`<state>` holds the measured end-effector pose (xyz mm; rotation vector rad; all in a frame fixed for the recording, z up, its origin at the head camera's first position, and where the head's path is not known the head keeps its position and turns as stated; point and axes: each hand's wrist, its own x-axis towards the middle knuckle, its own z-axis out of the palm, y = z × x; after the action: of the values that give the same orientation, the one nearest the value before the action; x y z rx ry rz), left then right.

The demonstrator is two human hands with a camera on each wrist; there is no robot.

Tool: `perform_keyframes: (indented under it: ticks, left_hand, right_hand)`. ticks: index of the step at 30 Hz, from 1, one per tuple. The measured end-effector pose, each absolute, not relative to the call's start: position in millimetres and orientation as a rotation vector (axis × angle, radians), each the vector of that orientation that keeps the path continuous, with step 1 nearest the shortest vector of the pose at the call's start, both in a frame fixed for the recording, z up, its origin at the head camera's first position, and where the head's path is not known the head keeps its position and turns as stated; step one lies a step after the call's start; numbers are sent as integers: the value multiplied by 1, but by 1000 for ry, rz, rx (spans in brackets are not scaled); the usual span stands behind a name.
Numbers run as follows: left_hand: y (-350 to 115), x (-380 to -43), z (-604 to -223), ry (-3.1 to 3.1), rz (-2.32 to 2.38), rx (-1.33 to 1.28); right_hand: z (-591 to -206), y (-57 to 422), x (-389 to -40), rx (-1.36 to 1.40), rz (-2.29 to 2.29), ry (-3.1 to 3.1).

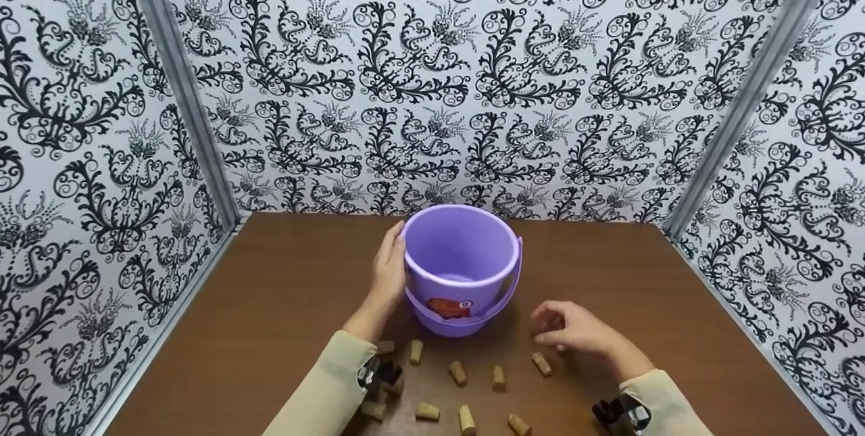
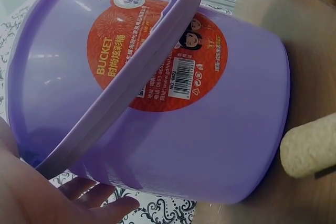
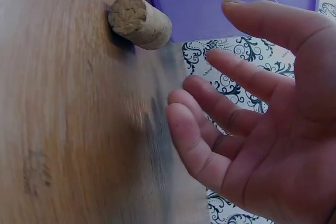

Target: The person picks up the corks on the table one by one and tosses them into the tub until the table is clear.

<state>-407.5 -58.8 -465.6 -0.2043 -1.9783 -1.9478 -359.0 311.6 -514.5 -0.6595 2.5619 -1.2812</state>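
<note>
A purple bucket [image 1: 432,297] stands upright on the brown table, with a red round label and its handle hanging down the front. My left hand [image 1: 390,270] rests against the bucket's left side near the rim, fingers extended along the wall. In the left wrist view those fingers [image 2: 102,208] show partly behind the bucket. To the right of the bucket, my right hand [image 1: 574,329] hovers low with loosely curled fingers and nothing in them. A cork stopper [image 1: 541,364] lies just below its fingertips; the right wrist view shows a cork [image 3: 140,22] between hand and bucket.
Several more corks lie scattered in front of the bucket, among them one cork [image 1: 458,373] in the middle and another cork [image 1: 374,411] by the left sleeve. Patterned walls [image 1: 432,84] enclose the brown table [image 1: 284,280] at the back and sides.
</note>
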Motion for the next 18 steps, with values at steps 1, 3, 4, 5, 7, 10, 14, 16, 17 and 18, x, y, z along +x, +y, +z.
perform_keyframes:
  ticks: [1,3,4,5,7,10,14,16,17,18]
  left_hand:
    - [-59,-407,-465,-1978,-1947,-208]
    - [-59,-407,-465,-1976,-1955,-209]
    - [-59,-407,-465,-1977,-1957,-211]
    - [-59,-407,-465,-1978,-1959,-213]
    - [-59,-408,-465,-1980,-1954,-221]
    - [-59,-409,-465,-1966,-1938,-248]
    - [-60,-410,-466,-1949,-1905,-274]
    - [-59,-410,-466,-1955,-1895,-271]
    - [-59,-410,-467,-1959,-1896,-263]
    - [-59,-410,-467,-1966,-1898,-257]
  right_hand:
    - [-515,312,-359,-671,-1269,2551]
    - [-516,312,-358,-693,-1238,2544]
    - [-516,312,-358,-703,-1217,2548]
    - [-516,312,-358,-713,-1194,2555]
    - [-515,312,-358,-718,-1145,2576]
    - [-513,310,-357,-725,-1065,2617]
    - [-512,306,-356,-718,-1004,2631]
    - [-512,305,-354,-703,-991,2628]
    - [-513,304,-353,-692,-989,2625]
    - [-513,303,-352,-682,-985,2624]
